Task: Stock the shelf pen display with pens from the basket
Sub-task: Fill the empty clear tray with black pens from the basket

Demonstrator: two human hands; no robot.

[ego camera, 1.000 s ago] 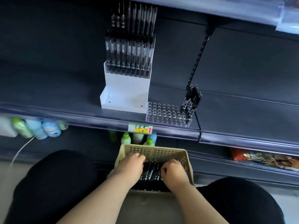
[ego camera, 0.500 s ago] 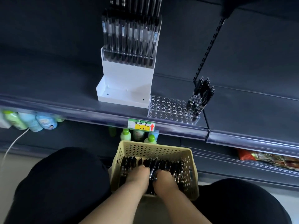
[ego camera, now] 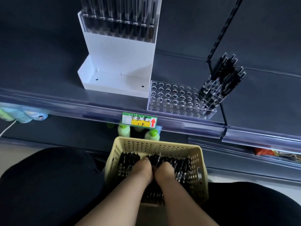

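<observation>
Now the two hands, apart a second ago, sit side by side in the basket, left hand touching right hand. The pens lie under and to either side of them, long axes running away from me toward the shelf. Both hands angle down, fingers curled into the pile; I cannot tell whether either pinches a pen.

We're seeing bare forearms down the middle, and plain black trousers over both thighs, smooth dark fabric either side.
</observation>
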